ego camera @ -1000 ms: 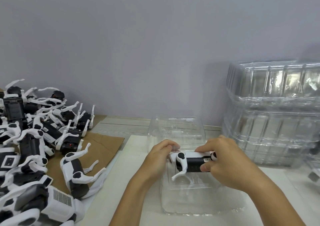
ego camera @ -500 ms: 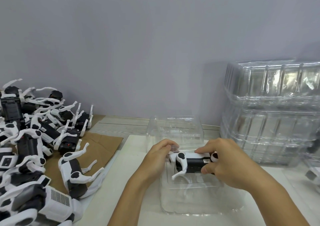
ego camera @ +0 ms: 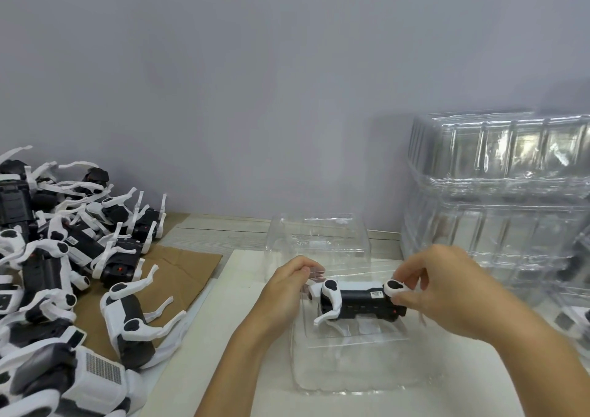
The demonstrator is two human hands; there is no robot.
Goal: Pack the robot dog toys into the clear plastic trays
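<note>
- The robot dog toy (ego camera: 360, 300) is sitting in the lower middle of the picture, lying long-ways over the open clear plastic tray (ego camera: 360, 372). Its body is black and its legs are white.
- The left hand (ego camera: 284, 292) is curling its fingers around the left end of the toy, right at the tray's edge. I cannot tell if it is also pinching the clear plastic.
- The right hand (ego camera: 447, 292) is pinching the white leg joint at the right end of the toy between thumb and fingers.
- The two hands are staying apart, one at each end of the toy.
- One white leg of the toy is pointing down and to the left, into the tray.
- The tray's clear lid (ego camera: 316, 234) is standing up behind the toy, toward the wall.
- The tray is lying on a white board (ego camera: 230, 337) on the bench (ego camera: 217, 231).
- A big pile of robot dog toys (ego camera: 64, 257) is filling the left side of the picture. They are lying every which way, and some are on a brown cardboard sheet (ego camera: 182, 266).
- One toy from the pile (ego camera: 131, 317) is lying closest to the white board, with its legs sticking out to the right.
- A tall stack of clear trays (ego camera: 498, 193) is standing at the right side of the picture, against the grey wall (ego camera: 287, 81).
</note>
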